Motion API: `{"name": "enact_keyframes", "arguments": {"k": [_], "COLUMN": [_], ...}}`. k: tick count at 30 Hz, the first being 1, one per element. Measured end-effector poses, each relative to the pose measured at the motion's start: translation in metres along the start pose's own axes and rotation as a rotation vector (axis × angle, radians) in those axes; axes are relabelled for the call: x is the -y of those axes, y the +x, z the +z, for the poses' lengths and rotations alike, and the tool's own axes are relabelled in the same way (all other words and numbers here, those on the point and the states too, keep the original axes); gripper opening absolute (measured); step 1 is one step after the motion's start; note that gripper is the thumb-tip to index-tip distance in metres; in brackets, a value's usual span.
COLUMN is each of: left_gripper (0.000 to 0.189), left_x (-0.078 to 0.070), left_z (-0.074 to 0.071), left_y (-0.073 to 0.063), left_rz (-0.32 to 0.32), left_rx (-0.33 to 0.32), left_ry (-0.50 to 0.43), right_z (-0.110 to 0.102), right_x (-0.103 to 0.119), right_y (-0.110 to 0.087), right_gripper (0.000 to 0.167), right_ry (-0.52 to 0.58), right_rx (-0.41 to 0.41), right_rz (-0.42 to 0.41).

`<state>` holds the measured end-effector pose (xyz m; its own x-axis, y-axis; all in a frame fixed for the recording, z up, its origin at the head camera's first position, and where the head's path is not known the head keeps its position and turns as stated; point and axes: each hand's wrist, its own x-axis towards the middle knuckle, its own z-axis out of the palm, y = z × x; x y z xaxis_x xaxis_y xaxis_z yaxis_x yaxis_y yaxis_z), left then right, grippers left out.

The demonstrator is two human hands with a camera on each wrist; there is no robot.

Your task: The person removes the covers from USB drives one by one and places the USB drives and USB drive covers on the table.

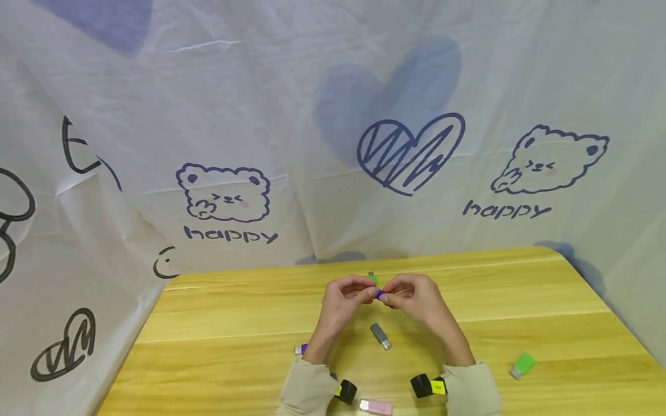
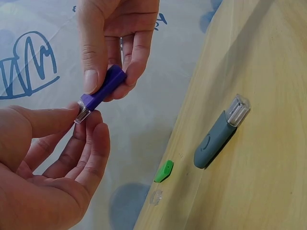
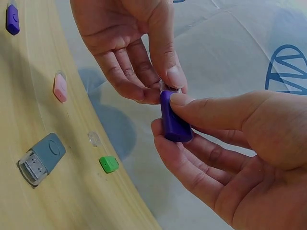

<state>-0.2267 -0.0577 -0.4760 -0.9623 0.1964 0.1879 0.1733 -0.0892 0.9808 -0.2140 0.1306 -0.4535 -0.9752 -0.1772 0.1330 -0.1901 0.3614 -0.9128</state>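
Both hands hold one purple USB flash drive [image 1: 380, 294] over the far part of the table. My right hand [image 1: 414, 296] grips its purple body between thumb and fingers. The left hand [image 1: 346, 301] pinches the plug end, where a clear cap [image 2: 82, 115] covers the metal plug. In the right wrist view the left thumb and fingers hide part of that cap. Close behind the hands lies a green flash drive [image 1: 372, 277]. A grey flash drive [image 1: 380, 336] with its clear cap on lies between the forearms.
A loose clear cap [image 3: 93, 139] lies near the green drive. Another purple drive [image 1: 300, 349] is by the left wrist, a pink one [image 1: 376, 407] at the near edge, and a second green one [image 1: 522, 366] to the right. Another pink drive [image 3: 60, 87] shows in the right wrist view.
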Motion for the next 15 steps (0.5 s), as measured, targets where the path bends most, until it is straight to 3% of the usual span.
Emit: {"name": "enact_keyframes", "arguments": {"k": [15], "left_gripper": [0.018], "left_x": [0.0003], "left_z": [-0.0053], "left_y": [0.0004], "left_rz": [-0.019], "left_rx": [-0.017], "left_ry": [0.043], "right_z": [0.0042], "right_x": [-0.0008], "right_y": [-0.0011], "right_gripper": [0.008], "right_ry": [0.028], "right_rx": [0.043], "right_rz": [0.005]}}
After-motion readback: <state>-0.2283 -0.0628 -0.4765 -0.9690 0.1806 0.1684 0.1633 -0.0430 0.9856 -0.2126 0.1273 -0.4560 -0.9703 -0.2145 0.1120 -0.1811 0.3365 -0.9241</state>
